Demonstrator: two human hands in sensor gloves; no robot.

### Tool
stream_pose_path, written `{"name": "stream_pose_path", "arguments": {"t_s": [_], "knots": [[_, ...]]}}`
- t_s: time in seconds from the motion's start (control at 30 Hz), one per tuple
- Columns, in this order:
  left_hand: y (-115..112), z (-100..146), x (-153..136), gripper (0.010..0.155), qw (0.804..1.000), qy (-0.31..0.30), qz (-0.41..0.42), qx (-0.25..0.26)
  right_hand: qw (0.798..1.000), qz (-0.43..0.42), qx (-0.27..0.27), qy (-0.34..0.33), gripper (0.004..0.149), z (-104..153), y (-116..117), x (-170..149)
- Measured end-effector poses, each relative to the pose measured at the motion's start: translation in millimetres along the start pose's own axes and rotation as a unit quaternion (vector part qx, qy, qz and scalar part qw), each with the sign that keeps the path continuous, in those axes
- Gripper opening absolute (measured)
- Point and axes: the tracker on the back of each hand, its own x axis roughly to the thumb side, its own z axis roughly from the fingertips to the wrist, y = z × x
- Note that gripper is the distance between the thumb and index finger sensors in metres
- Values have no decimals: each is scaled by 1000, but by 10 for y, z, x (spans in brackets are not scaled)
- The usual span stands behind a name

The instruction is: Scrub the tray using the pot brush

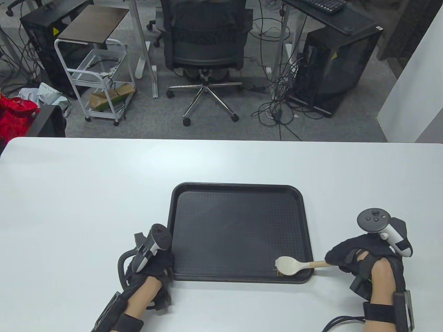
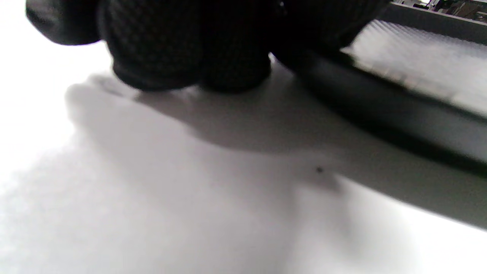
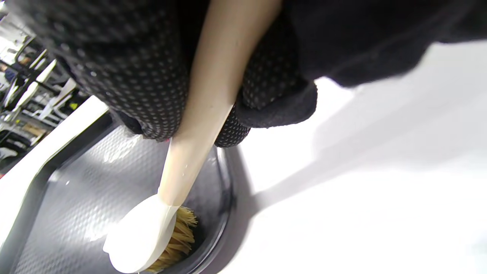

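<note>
A black textured tray (image 1: 238, 231) lies on the white table, near the front edge. My right hand (image 1: 349, 259) grips the cream handle of the pot brush (image 1: 294, 265). The brush head rests bristles down in the tray's near right corner. In the right wrist view the brush (image 3: 152, 232) shows tan bristles against the tray floor (image 3: 76, 213). My left hand (image 1: 157, 263) rests at the tray's near left corner, fingers on its rim. In the left wrist view my curled fingers (image 2: 182, 49) sit beside the tray's edge (image 2: 380, 106).
The white table (image 1: 86, 193) stretches wide on both sides of the tray. Beyond its far edge stand an office chair (image 1: 206, 45), a white cart (image 1: 98, 79) and computer towers on the floor.
</note>
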Motion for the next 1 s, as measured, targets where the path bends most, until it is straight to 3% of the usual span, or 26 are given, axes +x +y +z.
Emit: {"name": "stream_pose_path", "arguments": {"t_s": [0.23, 0.37, 0.5, 0.73, 1.0], "knots": [[-2, 0, 2, 60, 1000, 1, -1, 0, 998, -18, -44, 40, 43, 112, -149, -205], [-1, -4, 7, 60, 1000, 1, -5, 0, 998, -38, -39, -22, 45, 113, -155, -106], [-1, -4, 8, 60, 1000, 0, -5, 1, 987, -84, -34, -136, 48, 58, -79, 240], [-2, -4, 10, 60, 1000, 0, -7, 3, 974, -98, -111, -172, 49, -55, 219, 1051], [0, -3, 15, 60, 1000, -3, -10, 4, 977, -63, -48, -197, 56, -393, 792, 2135]]}}
